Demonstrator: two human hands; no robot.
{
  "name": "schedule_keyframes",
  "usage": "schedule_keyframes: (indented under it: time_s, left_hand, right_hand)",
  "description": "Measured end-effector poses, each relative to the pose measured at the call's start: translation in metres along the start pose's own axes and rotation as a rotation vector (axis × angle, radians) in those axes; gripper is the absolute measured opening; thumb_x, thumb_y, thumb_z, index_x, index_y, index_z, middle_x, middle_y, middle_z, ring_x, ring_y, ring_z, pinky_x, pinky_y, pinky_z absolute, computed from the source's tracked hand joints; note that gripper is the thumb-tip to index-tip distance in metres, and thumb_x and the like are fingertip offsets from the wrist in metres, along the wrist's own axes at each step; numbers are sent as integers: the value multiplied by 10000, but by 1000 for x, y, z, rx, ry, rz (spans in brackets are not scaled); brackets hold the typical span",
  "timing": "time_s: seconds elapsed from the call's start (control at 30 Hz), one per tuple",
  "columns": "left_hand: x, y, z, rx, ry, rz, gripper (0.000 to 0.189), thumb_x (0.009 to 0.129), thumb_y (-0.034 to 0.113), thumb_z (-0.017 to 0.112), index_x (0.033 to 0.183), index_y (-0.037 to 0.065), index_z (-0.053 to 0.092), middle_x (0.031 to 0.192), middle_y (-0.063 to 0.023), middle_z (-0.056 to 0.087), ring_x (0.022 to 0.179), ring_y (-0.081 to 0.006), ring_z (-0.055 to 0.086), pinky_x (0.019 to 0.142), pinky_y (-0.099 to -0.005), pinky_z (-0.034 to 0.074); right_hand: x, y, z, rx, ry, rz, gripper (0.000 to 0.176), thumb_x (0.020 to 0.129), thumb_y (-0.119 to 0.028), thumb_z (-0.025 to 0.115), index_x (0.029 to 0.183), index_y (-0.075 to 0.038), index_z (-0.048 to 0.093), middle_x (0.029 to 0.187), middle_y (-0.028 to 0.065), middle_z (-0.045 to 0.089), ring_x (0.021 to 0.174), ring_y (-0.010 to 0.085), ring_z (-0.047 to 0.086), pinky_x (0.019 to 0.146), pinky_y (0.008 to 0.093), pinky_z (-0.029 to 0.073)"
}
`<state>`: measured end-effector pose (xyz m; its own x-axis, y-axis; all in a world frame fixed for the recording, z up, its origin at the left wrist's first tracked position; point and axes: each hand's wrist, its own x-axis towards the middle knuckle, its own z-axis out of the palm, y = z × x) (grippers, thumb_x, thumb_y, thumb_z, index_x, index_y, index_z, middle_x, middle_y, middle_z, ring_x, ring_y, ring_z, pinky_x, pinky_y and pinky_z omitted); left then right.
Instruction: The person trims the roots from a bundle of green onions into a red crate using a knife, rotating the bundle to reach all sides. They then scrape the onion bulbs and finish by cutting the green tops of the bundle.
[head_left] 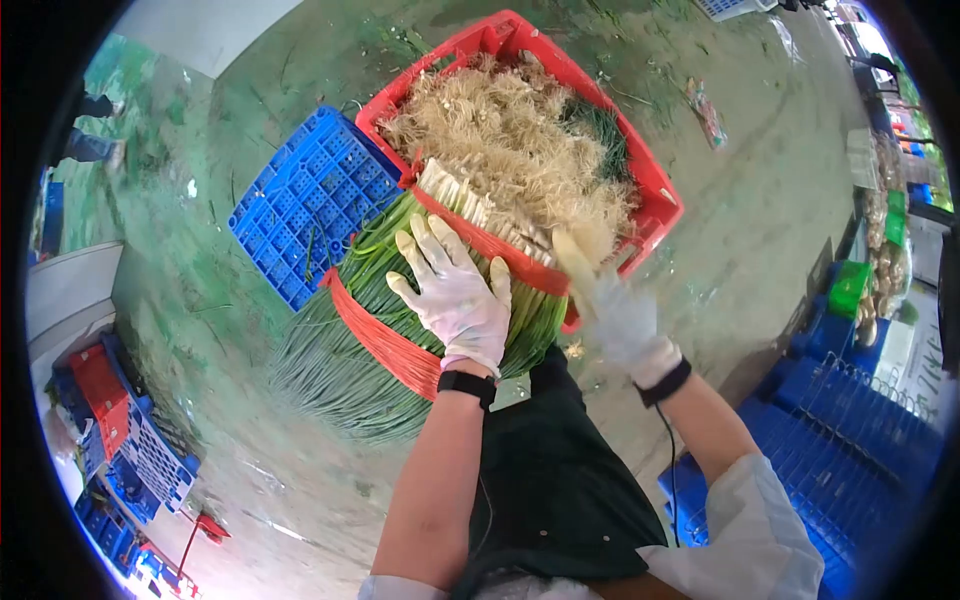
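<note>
A big bundle of green onions lies across the red crate, its long green leaves fanning toward the lower left. Orange-red bands wrap the leaves, and another red band crosses near the white stems. My left hand, in a whitish glove with yellowed fingertips, rests flat on the leaves with fingers spread. At the bundle's right side, beside the white stems and pale roots, my right hand is gloved too and blurred by motion. Whether its fingers grip anything cannot be made out.
The red crate holds a thick heap of stringy roots. An upturned-looking blue crate sits against its left side. Blue crates stand at the right. Scraps litter the green floor; a person's legs show far left.
</note>
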<state>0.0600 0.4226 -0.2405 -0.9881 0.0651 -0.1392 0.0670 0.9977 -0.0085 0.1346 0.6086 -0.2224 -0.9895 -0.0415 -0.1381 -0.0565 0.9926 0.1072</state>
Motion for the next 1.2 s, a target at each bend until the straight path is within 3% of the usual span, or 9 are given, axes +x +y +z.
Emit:
schedule_keyframes:
  time_s: [0.13, 0.2, 0.27, 0.33, 0.43, 0.67, 0.8, 0.83, 1.2]
  left_hand:
    - [-19, 2, -20, -197, 51, 9, 908, 922, 443, 622, 1600, -30, 246, 1666, -221, 276, 1555, -421, 227, 1188, -666, 193]
    - [-42, 25, -38, -273, 37, -80, 928, 913, 418, 622, 1611, -42, 220, 1686, -242, 228, 1573, -437, 180, 1205, -659, 165]
    - [-58, 44, -30, -290, -2, -134, 925, 917, 438, 592, 1613, -44, 220, 1700, -248, 193, 1581, -449, 145, 1227, -635, 105]
    - [-59, 50, 1, -189, 90, -156, 927, 917, 468, 575, 1613, -37, 228, 1701, -243, 200, 1582, -442, 146, 1235, -625, 93]
    - [-53, 56, 12, -149, 119, -203, 899, 910, 453, 567, 1604, -31, 263, 1697, -234, 221, 1577, -439, 164, 1236, -625, 106]
    - [-38, 51, 5, -24, 128, -155, 824, 895, 402, 555, 1565, -35, 354, 1679, -228, 262, 1564, -426, 207, 1220, -640, 146]
    - [-31, 45, 10, 66, 130, -151, 784, 905, 412, 544, 1548, -9, 391, 1689, -181, 269, 1564, -399, 223, 1223, -616, 170]
    - [-30, 44, 11, 87, 117, -161, 759, 922, 416, 529, 1544, 1, 403, 1693, -166, 267, 1567, -387, 220, 1224, -607, 176]
    - [-21, 44, 11, 127, 59, -174, 693, 975, 443, 486, 1534, 38, 437, 1711, -145, 217, 1572, -375, 203, 1219, -640, 208]
  right_hand:
    - [41, 54, 57, 91, 68, 122, 616, 950, -335, 657, 1538, -299, 478, 808, 112, 656, 595, 262, 676, 479, 401, 526]
    - [54, 64, 14, 410, 248, 160, 246, 969, -257, 650, 1142, -83, 661, 837, 134, 632, 736, 327, 686, 582, 476, 518]
    - [36, 56, 4, 422, 261, 148, 294, 945, -253, 671, 1194, -97, 670, 856, 124, 648, 718, 312, 684, 551, 465, 502]
    - [18, 41, -1, 110, 368, -191, 637, 964, -273, 620, 1573, -236, 438, 771, 125, 621, 658, 269, 682, 468, 446, 485]
    - [18, 15, -15, 136, -12, -198, 682, 975, -252, 603, 1613, -299, 366, 745, 106, 599, 597, 262, 660, 448, 435, 493]
    - [16, 40, 23, 616, 292, -14, 735, 959, -289, 638, 1615, -400, 326, 722, 84, 599, 518, 277, 627, 438, 442, 505]
    - [-2, 26, 8, 554, 312, -82, 745, 945, -264, 647, 1616, -352, 337, 712, 92, 598, 553, 296, 647, 479, 437, 522]
    - [2, 25, -2, 535, 89, -74, 725, 939, -248, 643, 1603, -318, 360, 727, 100, 625, 581, 292, 665, 500, 423, 531]
    - [56, 47, 23, 451, 13, -307, 670, 966, -152, 568, 1590, -276, 355, 796, 114, 689, 658, 304, 714, 534, 440, 546]
